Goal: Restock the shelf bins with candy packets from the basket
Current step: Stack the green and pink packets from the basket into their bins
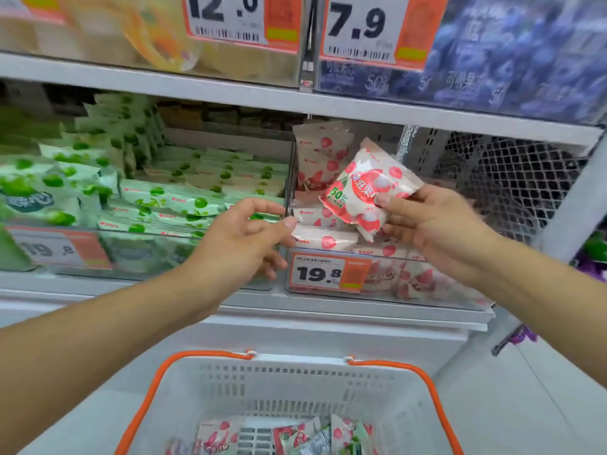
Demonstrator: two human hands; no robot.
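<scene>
My right hand (pixel 437 231) pinches a pink-and-white candy packet (pixel 364 188) and holds it tilted above the clear bin of pink packets (pixel 328 274). My left hand (pixel 246 238) hovers at that bin's left front corner, fingers loosely curled, holding nothing. To the left stands a clear bin of green packets (pixel 157 205). A white basket with orange handles (pixel 295 385) sits below the shelf, with several pink and green packets (pixel 295 435) at its bottom.
The shelf above carries clear bins with yellow snacks (pixel 138 37) and blue packets (pixel 525 50) behind large price tags. A metal mesh panel (pixel 512 178) closes the space to the right of the pink bin. White shelf edges run across the view.
</scene>
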